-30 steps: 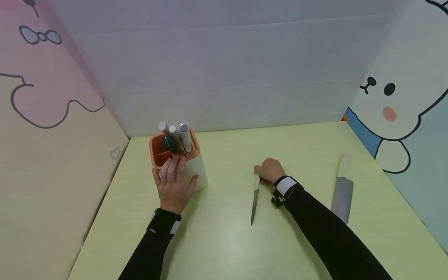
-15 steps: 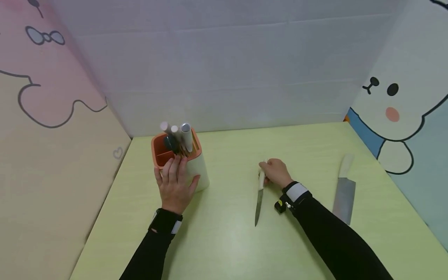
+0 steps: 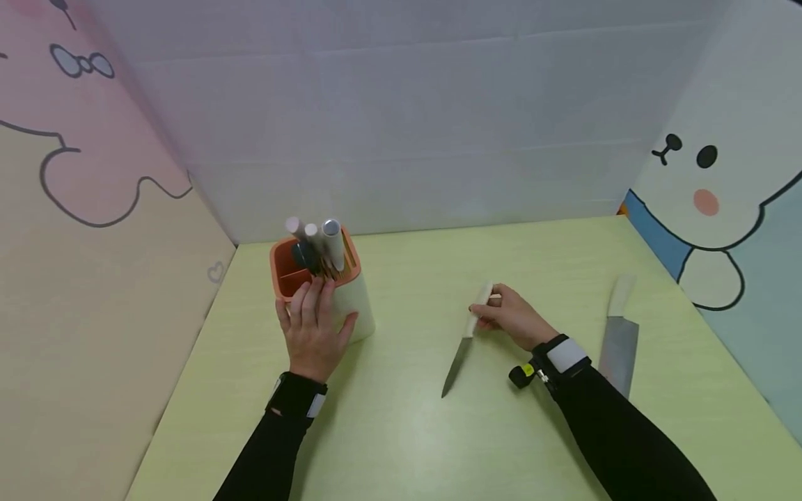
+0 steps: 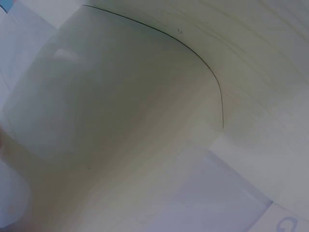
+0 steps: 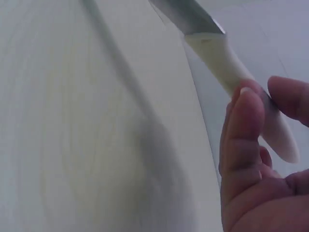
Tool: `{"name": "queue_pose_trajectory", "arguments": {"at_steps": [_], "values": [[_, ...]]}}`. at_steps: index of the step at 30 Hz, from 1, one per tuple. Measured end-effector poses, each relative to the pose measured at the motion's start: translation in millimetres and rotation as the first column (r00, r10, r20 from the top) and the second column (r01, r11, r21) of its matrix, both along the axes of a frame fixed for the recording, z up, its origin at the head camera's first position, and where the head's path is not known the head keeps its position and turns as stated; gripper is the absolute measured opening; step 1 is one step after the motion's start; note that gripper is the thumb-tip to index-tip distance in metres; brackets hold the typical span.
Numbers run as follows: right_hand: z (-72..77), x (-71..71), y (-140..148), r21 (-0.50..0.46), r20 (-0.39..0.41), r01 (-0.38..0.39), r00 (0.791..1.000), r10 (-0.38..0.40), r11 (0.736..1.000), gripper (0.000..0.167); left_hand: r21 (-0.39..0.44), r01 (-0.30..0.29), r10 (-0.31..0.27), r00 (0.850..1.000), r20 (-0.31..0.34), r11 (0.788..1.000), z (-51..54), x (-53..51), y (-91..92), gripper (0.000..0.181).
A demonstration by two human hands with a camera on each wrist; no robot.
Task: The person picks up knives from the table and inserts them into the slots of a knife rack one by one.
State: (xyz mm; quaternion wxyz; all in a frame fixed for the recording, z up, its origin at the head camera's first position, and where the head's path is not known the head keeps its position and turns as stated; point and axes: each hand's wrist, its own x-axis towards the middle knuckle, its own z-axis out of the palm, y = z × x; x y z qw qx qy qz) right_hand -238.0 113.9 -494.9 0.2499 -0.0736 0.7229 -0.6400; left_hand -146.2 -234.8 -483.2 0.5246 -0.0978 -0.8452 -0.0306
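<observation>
In the head view, my right hand (image 3: pixel 514 316) pinches the white handle of a kitchen knife (image 3: pixel 460 358) between thumb and fingers. Its blade points down toward the near side. The right wrist view shows the knife handle (image 5: pixel 219 60) gripped clear of the table, with a shadow apart from it. My left hand (image 3: pixel 313 334) rests with extended fingers against the front and rim of a white knife block (image 3: pixel 360 313) with an orange top. Several handles (image 3: pixel 332 243) stick up from the block. In the left wrist view, only the block's pale wall (image 4: pixel 106 96) fills the middle; the fingers are mostly hidden.
A cleaver (image 3: pixel 619 351) with a white handle lies on the right of the pale green table (image 3: pixel 401 445), its lower blade partly behind the right sleeve. A white back wall (image 3: pixel 438 139) and printed side panels enclose the table.
My right hand has moved right and raised the knife from the table, its handle now tilting to the right and its tip swung leftward. The left hand stays on the block.
</observation>
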Motion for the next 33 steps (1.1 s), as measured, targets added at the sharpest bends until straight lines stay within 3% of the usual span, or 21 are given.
{"name": "queue_pose_trajectory", "arguments": {"at_steps": [3, 6, 10, 13, 17, 20, 26, 29, 33], "values": [[-2.8, 2.4, 5.0, -0.065, 0.008, -0.066, 0.998, 0.067, 0.996, 0.060, 0.001, 0.002, -0.002, 1.000, 0.000, 1.000, 0.4, 0.4, 0.0, 0.094], [-1.1, 4.5, 6.8, -0.098, -0.033, -0.089, 0.996, 0.086, 0.991, 0.057, 0.002, -0.001, 0.001, 1.000, 0.000, 1.000, 0.4, 0.7, -0.6, 0.094], [10.8, 6.0, 7.2, -0.076, -0.183, -0.074, 0.981, 0.059, 0.994, 0.048, 0.005, 0.002, -0.002, 1.000, 0.009, 1.000, 0.5, 1.0, -1.4, 0.094], [27.9, 6.6, 6.8, -0.026, -0.321, -0.056, 0.946, 0.045, 0.998, 0.040, 0.007, 0.005, -0.005, 1.000, 0.023, 1.000, 0.4, 0.7, -1.4, 0.093], [55.6, 7.5, 5.3, 0.060, -0.478, -0.025, 0.877, 0.050, 0.998, 0.033, 0.004, -0.002, 0.002, 0.999, 0.032, 1.000, -0.1, 0.4, -0.9, 0.092], [79.6, 8.5, 1.3, 0.128, -0.579, 0.014, 0.813, 0.064, 0.992, 0.031, 0.004, -0.006, 0.006, 1.000, 0.029, 1.000, -0.2, -0.4, -0.7, 0.092], [137.7, 17.3, -20.3, 0.143, -0.758, 0.060, 0.648, 0.071, 0.988, 0.028, -0.005, -0.011, 0.011, 1.000, 0.024, 1.000, -2.4, -1.9, -0.5, 0.091], [150.9, 8.4, -31.2, 0.125, -0.824, 0.058, 0.562, 0.071, 0.991, 0.030, -0.008, -0.008, 0.008, 1.000, 0.014, 1.000, -3.9, -2.9, -0.1, 0.091], [167.2, -7.3, -47.3, 0.111, -0.867, 0.034, 0.491, 0.080, 0.993, 0.035, -0.010, -0.003, 0.003, 1.000, 0.007, 1.000, -5.2, -5.4, 1.5, 0.091]]}}
